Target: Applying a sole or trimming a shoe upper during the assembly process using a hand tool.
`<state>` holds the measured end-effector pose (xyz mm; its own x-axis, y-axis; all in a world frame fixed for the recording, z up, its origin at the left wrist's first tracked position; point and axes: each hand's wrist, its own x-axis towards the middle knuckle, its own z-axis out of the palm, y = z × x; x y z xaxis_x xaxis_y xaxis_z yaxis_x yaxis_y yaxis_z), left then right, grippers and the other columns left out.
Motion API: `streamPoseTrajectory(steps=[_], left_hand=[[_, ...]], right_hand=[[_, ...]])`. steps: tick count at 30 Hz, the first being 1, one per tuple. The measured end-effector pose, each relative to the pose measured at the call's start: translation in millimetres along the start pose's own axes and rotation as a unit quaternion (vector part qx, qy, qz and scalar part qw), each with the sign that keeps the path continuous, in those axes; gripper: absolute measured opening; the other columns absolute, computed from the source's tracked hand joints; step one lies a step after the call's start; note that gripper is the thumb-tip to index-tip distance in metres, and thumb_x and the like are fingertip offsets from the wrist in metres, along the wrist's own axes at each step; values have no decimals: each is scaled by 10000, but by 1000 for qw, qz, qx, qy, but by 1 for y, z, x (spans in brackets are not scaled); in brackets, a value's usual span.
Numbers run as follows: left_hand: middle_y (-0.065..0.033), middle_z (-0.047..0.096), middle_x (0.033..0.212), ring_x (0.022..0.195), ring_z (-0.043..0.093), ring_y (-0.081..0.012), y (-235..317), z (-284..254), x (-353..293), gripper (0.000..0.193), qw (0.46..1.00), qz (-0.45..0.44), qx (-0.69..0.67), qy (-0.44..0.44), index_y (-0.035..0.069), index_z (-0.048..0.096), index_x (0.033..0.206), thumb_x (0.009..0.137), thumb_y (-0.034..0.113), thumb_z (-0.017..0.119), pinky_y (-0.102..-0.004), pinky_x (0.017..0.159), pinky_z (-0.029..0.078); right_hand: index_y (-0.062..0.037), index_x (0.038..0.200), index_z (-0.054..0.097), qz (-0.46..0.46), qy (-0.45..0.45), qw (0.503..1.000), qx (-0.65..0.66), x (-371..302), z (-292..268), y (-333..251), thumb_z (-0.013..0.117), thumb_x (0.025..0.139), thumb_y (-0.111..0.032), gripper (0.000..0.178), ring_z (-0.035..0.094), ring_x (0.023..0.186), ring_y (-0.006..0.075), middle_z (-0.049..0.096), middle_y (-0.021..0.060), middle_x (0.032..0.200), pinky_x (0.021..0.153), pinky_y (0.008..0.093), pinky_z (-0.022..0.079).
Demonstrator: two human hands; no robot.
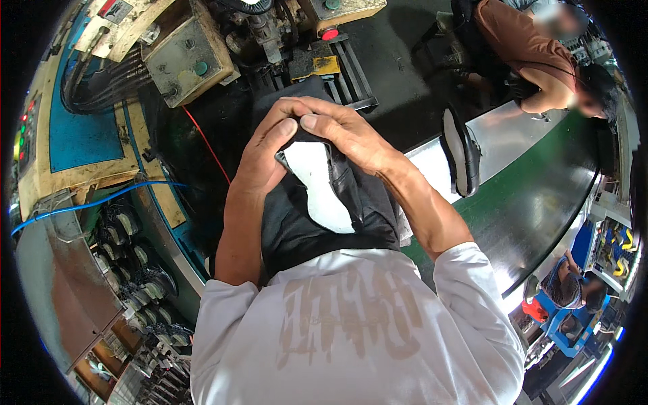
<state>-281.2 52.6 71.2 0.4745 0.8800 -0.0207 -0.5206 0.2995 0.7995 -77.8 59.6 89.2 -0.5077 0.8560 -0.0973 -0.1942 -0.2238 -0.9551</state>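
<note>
A black shoe upper (345, 185) lies across my lap, its white sole-shaped underside (316, 185) facing up and its toe end pointing away from me. My left hand (265, 150) wraps round the toe end from the left, with the thumb on top at the edge of the white part. From the right, my right hand (351, 135) grips the same end, its thumb close beside the left one. The fingertips of both hands meet over the toe and hide it. Dark trousers (287, 229) lie under the shoe upper.
Another black shoe (460, 154) lies on its side on the metal edge of a green conveyor belt (526, 192) at right. Ahead stands a machine with a control box (189, 64) and a red button (329, 33). A rack of dark shoe parts (145, 290), a blue hose (88, 204) and co-workers (526, 47) surround me.
</note>
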Motion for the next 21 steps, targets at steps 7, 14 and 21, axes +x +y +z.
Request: streamPoseTrajectory(steps=[7, 14, 21], left_hand=[[-54, 573, 1235, 1148, 577, -156, 4, 4, 3, 354, 983, -18, 184, 0, 52, 545, 1296, 1086, 336, 549, -328, 1011, 468], [-94, 567, 1424, 1321, 570, -198, -16, -10, -5, 573, 998, -33, -16, -44, -4, 542, 1439, 1113, 467, 536, -382, 1133, 468], [-130, 589, 1452, 1360, 550, -235, -31, 20, -7, 449, 966, 131, 224, 18, 2, 598, 1393, 1156, 359, 461, -370, 1186, 391]], right_hand=[[-5, 1366, 648, -7, 5, 999, -51, -3, -2, 8, 718, 1038, -430, 541, 593, 1190, 166, 682, 97, 1227, 1073, 330, 464], [-10, 1336, 656, -4, -4, 996, -94, -7, -8, 6, 724, 1022, -317, 444, 576, 1146, 165, 643, 66, 1222, 1027, 333, 481], [-41, 1305, 688, -29, -11, 997, -71, -12, -11, 0, 758, 1024, -407, 466, 604, 1133, 154, 673, 57, 1176, 1002, 323, 498]])
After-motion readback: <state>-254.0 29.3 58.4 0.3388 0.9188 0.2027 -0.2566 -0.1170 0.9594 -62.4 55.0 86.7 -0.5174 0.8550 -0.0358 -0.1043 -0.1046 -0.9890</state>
